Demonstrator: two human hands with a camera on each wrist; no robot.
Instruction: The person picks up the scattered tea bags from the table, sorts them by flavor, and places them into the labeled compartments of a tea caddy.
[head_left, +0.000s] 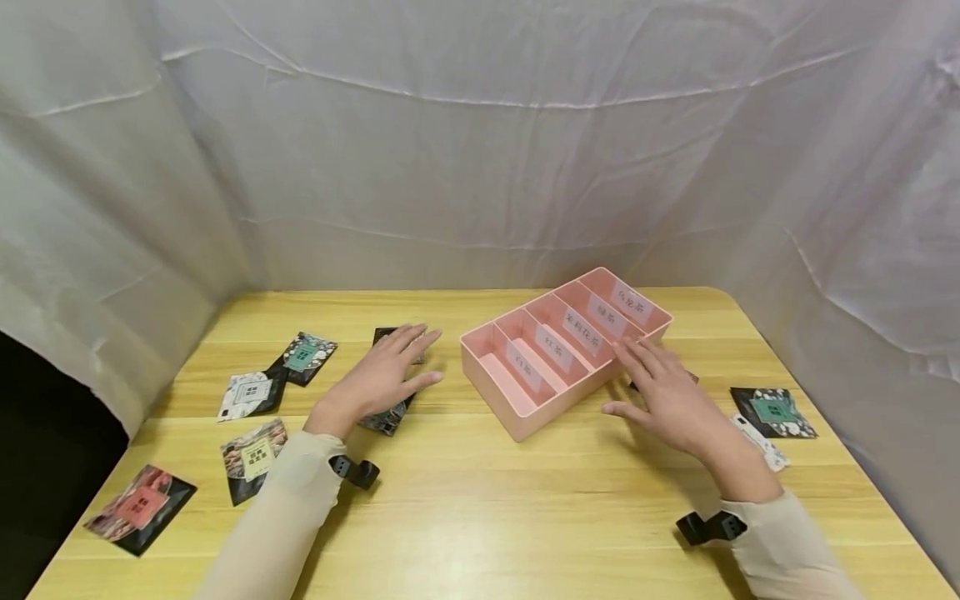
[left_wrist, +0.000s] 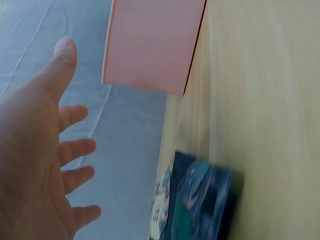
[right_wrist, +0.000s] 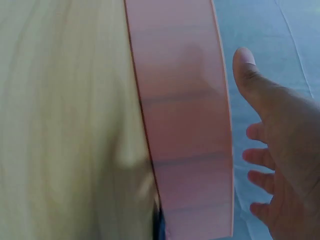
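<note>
A pink divided box (head_left: 491, 400) sits at an angle on the table, its compartments bearing paper labels with handwritten characters. My left hand (head_left: 384, 375), fingers spread, hovers left of the box over some tea sachets. One of these, with a green label (head_left: 386, 419), shows below the palm; a dark one (head_left: 382, 333) is mostly hidden behind the fingers. My right hand (head_left: 663, 400) is held with fingers extended by the box's right front side, overlapping its rim in the head view. Under it a dark sachet (head_left: 693, 377) peeks out. Neither hand holds anything.
On the left lie more tea sachets: green-labelled (head_left: 302, 357), white (head_left: 247, 393), yellow-labelled (head_left: 257, 458) and red-labelled (head_left: 142, 506). To the right, a green-labelled sachet (head_left: 774, 411) overlaps a white sachet (head_left: 763, 443). A pale curtain (head_left: 480, 183) hangs behind the wooden table (head_left: 510, 533).
</note>
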